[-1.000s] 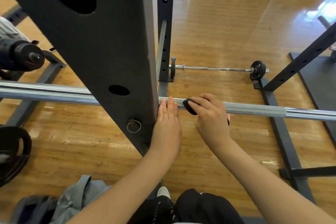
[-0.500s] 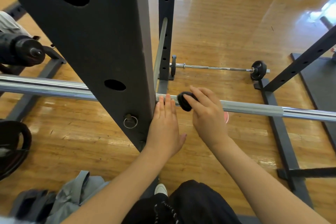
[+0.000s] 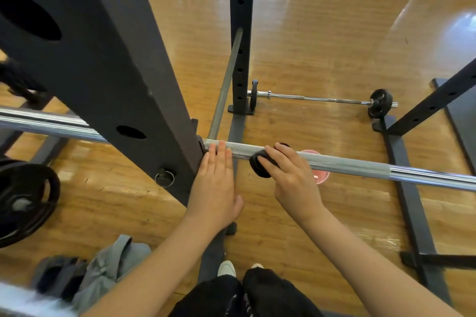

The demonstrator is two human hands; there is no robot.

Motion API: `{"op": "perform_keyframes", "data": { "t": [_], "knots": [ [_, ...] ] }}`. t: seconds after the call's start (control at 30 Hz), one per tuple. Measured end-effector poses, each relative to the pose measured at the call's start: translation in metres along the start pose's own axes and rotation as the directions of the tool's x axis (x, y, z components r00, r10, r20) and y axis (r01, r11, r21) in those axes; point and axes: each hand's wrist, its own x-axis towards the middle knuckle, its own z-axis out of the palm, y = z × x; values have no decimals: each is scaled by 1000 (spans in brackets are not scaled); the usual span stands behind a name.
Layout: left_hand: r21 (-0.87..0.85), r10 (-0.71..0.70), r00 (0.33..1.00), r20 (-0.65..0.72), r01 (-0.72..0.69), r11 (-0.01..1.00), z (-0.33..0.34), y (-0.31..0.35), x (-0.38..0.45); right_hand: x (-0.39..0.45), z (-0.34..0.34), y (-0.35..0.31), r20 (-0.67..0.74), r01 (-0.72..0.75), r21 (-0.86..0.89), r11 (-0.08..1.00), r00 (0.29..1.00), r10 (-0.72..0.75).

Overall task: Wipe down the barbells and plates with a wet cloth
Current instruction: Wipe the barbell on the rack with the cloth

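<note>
A long steel barbell (image 3: 360, 166) lies across the squat rack, passing behind the near upright. My right hand (image 3: 291, 177) grips a rolled black cloth (image 3: 261, 166) and presses it against the bar's knurled part, just right of the upright. My left hand (image 3: 215, 183) is flat, its straight fingertips touching the bar beside the upright. A black weight plate (image 3: 25, 195) hangs at the lower left. A second, thinner barbell (image 3: 322, 99) with small black plates (image 3: 380, 103) lies on the floor farther off.
The thick black rack upright (image 3: 103, 59) fills the upper left and hides part of the bar. A second upright (image 3: 240, 33) stands behind it. Black base rails (image 3: 407, 188) run along the floor at right. A pink container (image 3: 319, 175) sits under the bar. Grey clothing (image 3: 103, 267) lies lower left.
My right hand has slid the cloth slightly left along the bar, toward the left hand. The camera dropped and tilted, so the pink container now shows below the bar.
</note>
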Motion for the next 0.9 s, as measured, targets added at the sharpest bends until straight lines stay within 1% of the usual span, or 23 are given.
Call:
{"op": "perform_keyframes", "data": {
  "t": [0.1,0.13,0.23,0.3,0.37,0.47,0.57,0.7,0.9],
  "knots": [
    [-14,-1,1000,15,2,1000,-5,0,1,10,-7,-9,2,-77,24,997,997,76],
    [-4,-1,1000,17,2,1000,-7,1,1,17,-6,-16,8,-80,44,996,997,80],
    [34,-25,999,42,24,999,-12,8,4,33,2,-36,30,-9,43,999,1000,8],
    [61,-41,996,83,36,997,-16,12,7,34,2,-35,43,-9,3,1000,999,9],
    [87,-42,993,110,32,996,-18,12,8,22,-2,-28,43,-79,-22,997,996,79],
    [109,-13,993,115,0,994,-16,7,8,8,-15,-22,40,-198,-68,978,979,201],
    [101,13,995,100,-23,995,-14,1,5,18,-19,-26,31,-236,-23,971,971,237],
    [75,22,995,101,-30,997,-15,1,7,39,-5,-42,69,-242,-17,970,968,242],
    [90,35,996,88,-43,995,-12,-1,6,35,6,-29,2,-177,70,982,984,177]
  ]
}}
